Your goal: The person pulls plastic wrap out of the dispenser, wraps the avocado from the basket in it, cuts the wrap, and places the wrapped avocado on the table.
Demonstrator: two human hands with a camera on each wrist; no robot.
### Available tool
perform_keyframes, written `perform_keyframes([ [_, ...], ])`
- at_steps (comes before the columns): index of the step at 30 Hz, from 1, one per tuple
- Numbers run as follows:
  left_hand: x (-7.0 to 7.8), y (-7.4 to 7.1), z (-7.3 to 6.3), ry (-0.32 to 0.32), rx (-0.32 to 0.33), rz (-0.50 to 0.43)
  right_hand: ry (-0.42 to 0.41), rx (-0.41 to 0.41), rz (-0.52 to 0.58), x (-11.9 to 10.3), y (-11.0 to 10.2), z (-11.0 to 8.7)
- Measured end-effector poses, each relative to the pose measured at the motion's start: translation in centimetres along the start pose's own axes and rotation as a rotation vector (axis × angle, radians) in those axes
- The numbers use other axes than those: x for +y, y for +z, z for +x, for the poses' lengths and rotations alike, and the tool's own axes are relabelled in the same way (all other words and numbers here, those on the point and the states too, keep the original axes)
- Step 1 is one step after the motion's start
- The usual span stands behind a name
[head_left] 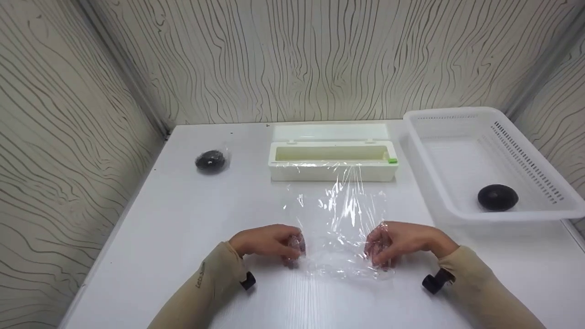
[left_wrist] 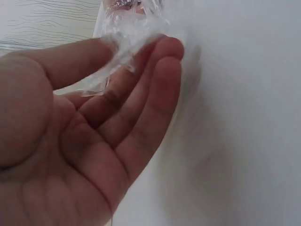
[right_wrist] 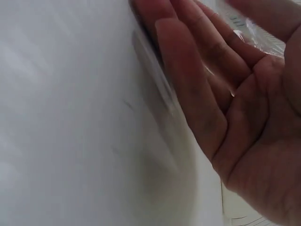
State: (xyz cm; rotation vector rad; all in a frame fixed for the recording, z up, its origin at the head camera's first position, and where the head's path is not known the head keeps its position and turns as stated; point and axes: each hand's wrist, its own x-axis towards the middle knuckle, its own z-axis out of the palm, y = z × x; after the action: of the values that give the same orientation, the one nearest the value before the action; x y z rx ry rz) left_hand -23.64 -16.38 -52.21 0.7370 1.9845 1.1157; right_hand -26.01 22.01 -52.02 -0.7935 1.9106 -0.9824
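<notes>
A sheet of clear plastic wrap (head_left: 340, 214) stretches from the front edge of a white wrap dispenser box (head_left: 333, 172) toward me, its near end bunched and wrinkled. At its left near corner my left hand (head_left: 272, 242) pinches the film between thumb and fingers; the left wrist view shows the film passing between them. On the opposite corner my right hand (head_left: 400, 242) grips the film the same way, with its fingers partly seen through it. The dispenser's lid (head_left: 330, 132) is tipped back, and a small green piece (head_left: 392, 161) sits at its right front edge.
To the back left, a dark oval object (head_left: 210, 161) lies on the white table (head_left: 183, 214) with clear film around it. A white slotted basket (head_left: 432, 176) stands at the right, holding another dark oval object (head_left: 498, 197). Patterned panels (head_left: 292, 59) enclose the back and sides.
</notes>
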Motion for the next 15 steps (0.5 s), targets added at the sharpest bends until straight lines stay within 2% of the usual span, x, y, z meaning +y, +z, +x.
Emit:
perform_keyframes([
  [3, 0.0, 0.1, -0.2, -0.028, -0.029, 0.018, 0.007, -0.001, 0.004, 0.1, 0.0, -0.2],
  [9, -0.2, 0.4, -0.6, -0.098, -0.125, -0.008, 0.042, -0.040, 0.021, 0.3, -0.1, -0.4],
  [15, 0.2, 0.7, -1.1, -0.158, -0.160, 0.134, 0.066, -0.043, 0.065, 0.6, -0.4, -0.5],
])
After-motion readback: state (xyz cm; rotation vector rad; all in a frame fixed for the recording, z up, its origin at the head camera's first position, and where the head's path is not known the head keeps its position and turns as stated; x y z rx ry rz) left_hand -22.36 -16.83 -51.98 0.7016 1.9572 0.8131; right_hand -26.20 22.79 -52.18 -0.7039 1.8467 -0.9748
